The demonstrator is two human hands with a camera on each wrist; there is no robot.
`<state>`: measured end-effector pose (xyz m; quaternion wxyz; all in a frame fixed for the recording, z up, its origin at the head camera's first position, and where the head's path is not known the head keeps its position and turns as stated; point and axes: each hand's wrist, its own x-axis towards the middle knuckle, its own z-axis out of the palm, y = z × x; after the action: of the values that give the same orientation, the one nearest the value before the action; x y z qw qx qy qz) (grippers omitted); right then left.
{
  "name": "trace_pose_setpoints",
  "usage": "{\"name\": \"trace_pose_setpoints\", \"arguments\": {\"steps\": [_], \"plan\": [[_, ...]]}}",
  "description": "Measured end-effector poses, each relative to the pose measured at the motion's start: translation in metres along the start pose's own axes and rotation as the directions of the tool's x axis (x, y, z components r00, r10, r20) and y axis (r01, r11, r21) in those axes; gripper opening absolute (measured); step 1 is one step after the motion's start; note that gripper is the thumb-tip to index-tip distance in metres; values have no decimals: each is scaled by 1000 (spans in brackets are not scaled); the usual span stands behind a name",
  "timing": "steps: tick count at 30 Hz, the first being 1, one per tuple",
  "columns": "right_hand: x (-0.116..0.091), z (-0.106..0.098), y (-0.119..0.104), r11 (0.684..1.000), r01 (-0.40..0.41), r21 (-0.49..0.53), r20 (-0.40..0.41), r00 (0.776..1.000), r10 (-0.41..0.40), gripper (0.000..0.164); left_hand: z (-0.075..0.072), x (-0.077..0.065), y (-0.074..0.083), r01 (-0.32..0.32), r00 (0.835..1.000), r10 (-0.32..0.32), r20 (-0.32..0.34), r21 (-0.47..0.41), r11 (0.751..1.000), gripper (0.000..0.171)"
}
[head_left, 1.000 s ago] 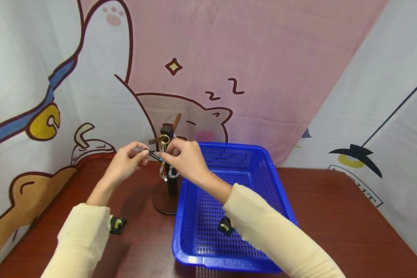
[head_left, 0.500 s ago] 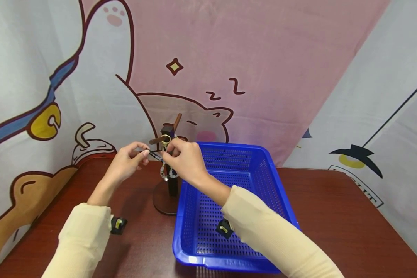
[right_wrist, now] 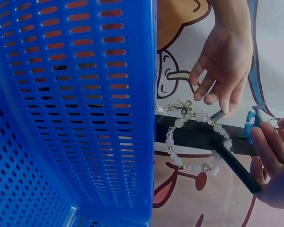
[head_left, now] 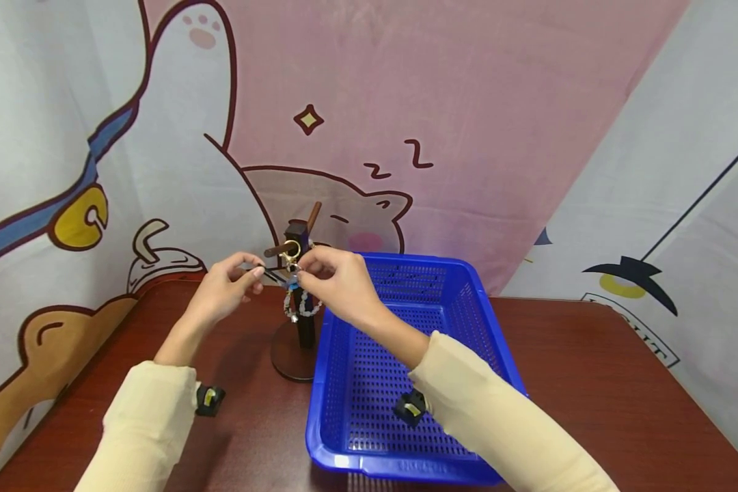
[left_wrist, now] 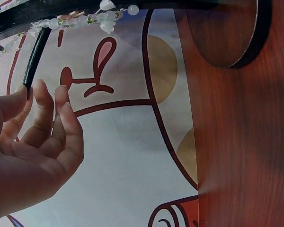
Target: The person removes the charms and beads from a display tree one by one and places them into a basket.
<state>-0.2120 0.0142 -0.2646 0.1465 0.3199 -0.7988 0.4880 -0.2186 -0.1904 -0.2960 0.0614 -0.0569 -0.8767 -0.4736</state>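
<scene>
A dark stand [head_left: 306, 331] with several pegs holds small accessories. My left hand [head_left: 230, 280] pinches the tip of a black peg [left_wrist: 37, 59] on the stand between thumb and forefinger, the other fingers loosely bent. My right hand [head_left: 338, 283] is at the post, thumb and fingertips pinching a keychain with a small blue charm [right_wrist: 250, 126]. A gold ring [head_left: 291, 259] hangs on the upper wooden peg [head_left: 278, 250], just above the right fingertips. Below the hands hangs a bracelet of pale beads [right_wrist: 170, 142]. Whether the ring joins the charm cannot be told.
A blue perforated plastic basket [head_left: 400, 465] stands right of the stand, under my right forearm. The round base [head_left: 285, 362] rests on the reddish-brown table [head_left: 590, 383]. A patterned cloth [head_left: 467, 123] hangs behind.
My right hand has shifted slightly to the right, baring the blue charm and more of the beads. The left hand stays at the peg tip.
</scene>
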Motion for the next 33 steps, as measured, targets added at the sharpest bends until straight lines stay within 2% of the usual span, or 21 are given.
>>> {"name": "trace_pose_setpoints", "arguments": {"steps": [4, 8, 26, 33], "plan": [[-3, -4, -1, 999, -9, 33, 47, 999, 8, 3, 0, -1, 0, 0, 1000, 0, 1, -3, 1000, 22], [-5, -8, -2, 999, 22, 31, 78, 997, -24, 3, -1, -1, 0, 3, 1000, -3, 2, -11, 1000, 22], [-11, -16, -8, 983, 93, 156, 158, 980, -118, 5, -1, -1, 0, 2, 1000, -2, 6, -12, 1000, 22], [-13, -19, -14, 979, 129, 161, 167, 974, -155, 7, -1, -1, 0, -4, 1000, 4, 6, -14, 1000, 22]]}}
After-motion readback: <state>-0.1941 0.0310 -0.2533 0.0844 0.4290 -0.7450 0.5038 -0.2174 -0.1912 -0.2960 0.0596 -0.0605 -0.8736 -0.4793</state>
